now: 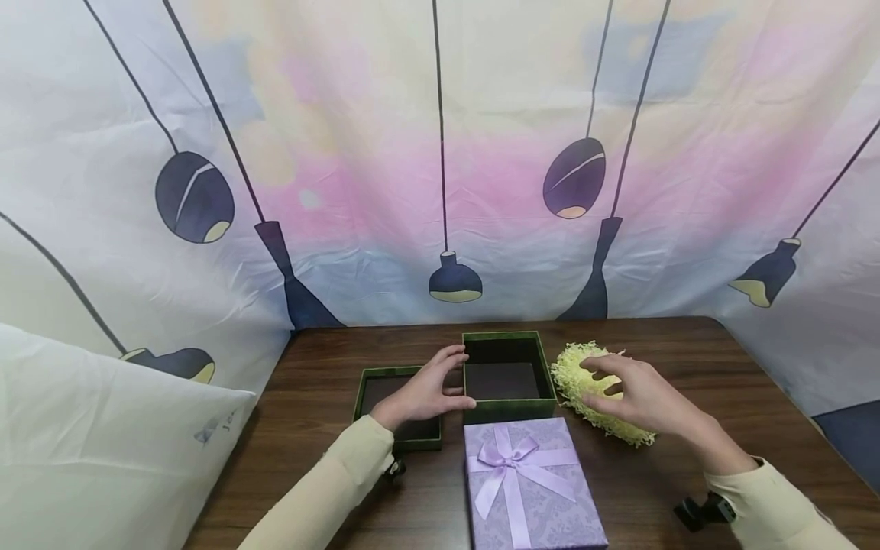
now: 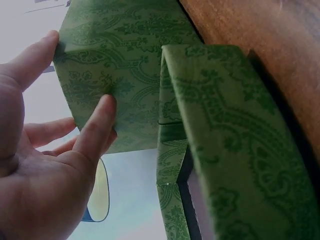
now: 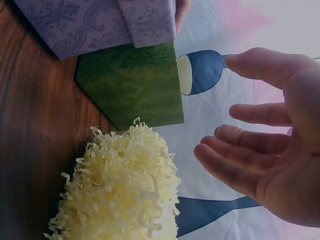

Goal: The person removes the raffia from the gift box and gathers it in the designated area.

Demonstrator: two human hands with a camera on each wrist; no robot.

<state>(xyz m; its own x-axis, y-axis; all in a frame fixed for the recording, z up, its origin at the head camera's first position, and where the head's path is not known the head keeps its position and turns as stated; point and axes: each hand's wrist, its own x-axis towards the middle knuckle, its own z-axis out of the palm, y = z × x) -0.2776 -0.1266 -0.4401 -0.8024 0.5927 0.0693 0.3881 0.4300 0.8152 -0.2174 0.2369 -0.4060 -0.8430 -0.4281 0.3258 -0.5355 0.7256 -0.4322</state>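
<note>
A green patterned box (image 1: 510,411) with a dark inside stands uncovered at the table's middle. My left hand (image 1: 428,388) rests at its left side, fingers spread; in the left wrist view, fingertips touch the box's green wall (image 2: 130,100). Beneath that hand lies the green lid (image 1: 421,444), its dark hollow facing up. To the right of the box is a heap of pale yellow shredded paper (image 1: 576,373). Over this heap hovers my right hand (image 1: 646,397), fingers loosely bent and holding nothing. The right wrist view shows a gap between those fingers and the shredded paper (image 3: 120,185).
In front of the green box lies a purple patterned gift box lid (image 1: 539,500) with a ribbon bow. The dark wooden table (image 1: 330,347) backs onto a hanging cloth (image 1: 385,267) printed with lamps. A white fabric item (image 1: 117,435) bulges in at the left.
</note>
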